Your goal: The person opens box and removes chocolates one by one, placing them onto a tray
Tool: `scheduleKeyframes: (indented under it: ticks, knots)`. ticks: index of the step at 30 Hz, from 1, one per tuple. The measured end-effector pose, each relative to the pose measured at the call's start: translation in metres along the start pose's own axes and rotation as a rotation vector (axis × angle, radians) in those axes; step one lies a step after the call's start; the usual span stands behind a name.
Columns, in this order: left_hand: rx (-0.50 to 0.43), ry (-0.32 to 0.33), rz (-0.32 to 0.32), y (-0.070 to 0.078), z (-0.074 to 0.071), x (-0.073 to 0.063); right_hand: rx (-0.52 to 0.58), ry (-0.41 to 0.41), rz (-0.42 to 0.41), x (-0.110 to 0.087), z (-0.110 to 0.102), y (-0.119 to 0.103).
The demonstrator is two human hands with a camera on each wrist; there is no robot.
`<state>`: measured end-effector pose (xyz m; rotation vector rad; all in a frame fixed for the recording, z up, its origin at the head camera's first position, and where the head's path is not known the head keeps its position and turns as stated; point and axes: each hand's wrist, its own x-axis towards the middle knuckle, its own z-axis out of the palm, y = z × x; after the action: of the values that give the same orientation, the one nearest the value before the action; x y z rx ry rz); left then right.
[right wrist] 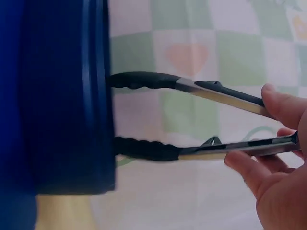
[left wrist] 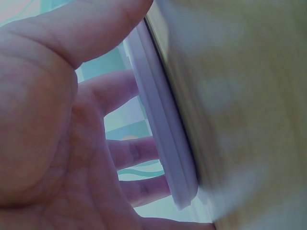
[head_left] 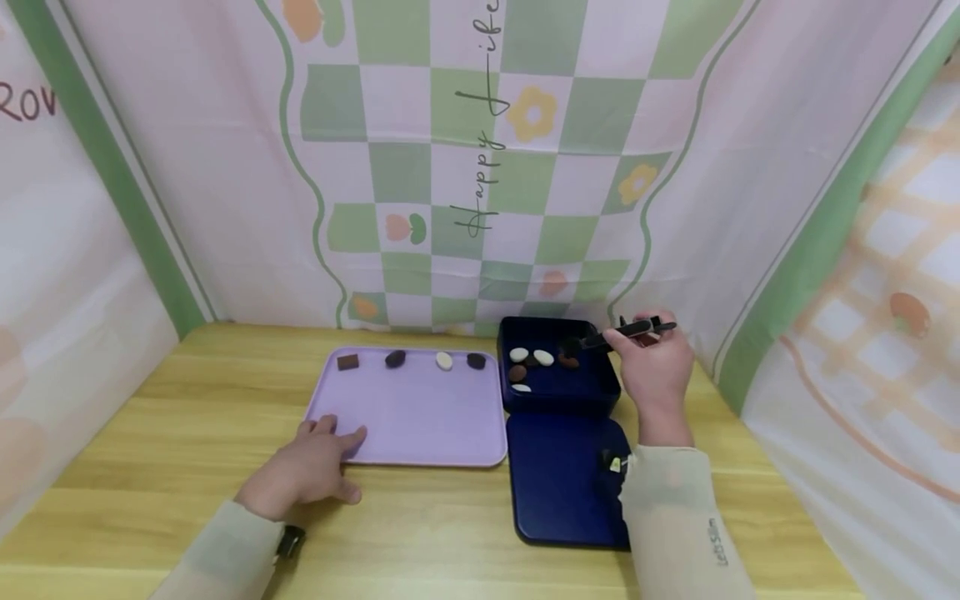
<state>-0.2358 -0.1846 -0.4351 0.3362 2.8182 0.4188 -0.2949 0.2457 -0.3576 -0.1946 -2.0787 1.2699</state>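
My right hand (head_left: 660, 375) grips a pair of tongs (head_left: 637, 333) with dark, ridged tips. In the right wrist view the tongs' arms (right wrist: 148, 80) stand apart, their tips hidden behind the box wall (right wrist: 72, 105). In the head view the tips reach into the dark blue box (head_left: 613, 390), close to a brown piece (head_left: 569, 362). Whether they touch it I cannot tell. White oval pieces (head_left: 543, 357) and another brown piece (head_left: 517, 373) lie inside. My left hand (head_left: 303, 475) rests with fingers spread at the front left corner of the lilac tray (head_left: 427, 417).
Along the tray's far edge sit a brown rectangular piece (head_left: 348, 362), a dark oval (head_left: 395, 358), a white oval (head_left: 444, 361) and another dark piece (head_left: 476, 361). A flat dark blue lid (head_left: 562, 500) lies before the box. Behind the table (head_left: 435, 533) hangs a patterned cloth (head_left: 405, 175).
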Motion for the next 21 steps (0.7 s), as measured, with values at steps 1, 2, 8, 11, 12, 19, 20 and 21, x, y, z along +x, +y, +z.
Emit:
scheduleKeyframes:
  ticks: [1, 2, 8, 11, 12, 19, 20, 21]
  knots:
    - [0.001, -0.001, 0.000, 0.000, 0.000, 0.000, -0.012, -0.006, 0.005, 0.001, 0.000, 0.004]
    - [0.001, -0.002, 0.001, 0.000, 0.001, 0.000, -0.032, -0.015, 0.009, 0.002, 0.001, 0.008]
    - [0.005, 0.006, 0.011, -0.002, 0.002, 0.001, -0.110, -0.070, -0.013, 0.006, 0.004, 0.019]
    - [0.007, 0.008, 0.014, -0.002, 0.002, 0.001, -0.141, -0.083, -0.017, 0.007, 0.005, 0.022]
    - [0.009, 0.008, 0.015, -0.001, 0.002, 0.001, -0.148, -0.088, -0.014, 0.007, 0.005, 0.022]
    - [0.010, 0.013, 0.021, -0.001, 0.000, 0.000, -0.193, -0.135, -0.020, 0.006, -0.001, 0.014]
    - [0.010, 0.014, 0.021, -0.001, 0.000, 0.000, -0.205, -0.139, -0.026, 0.006, -0.002, 0.012]
    - [0.010, 0.014, 0.023, -0.001, 0.000, 0.000, -0.213, -0.141, -0.033, 0.006, -0.003, 0.010]
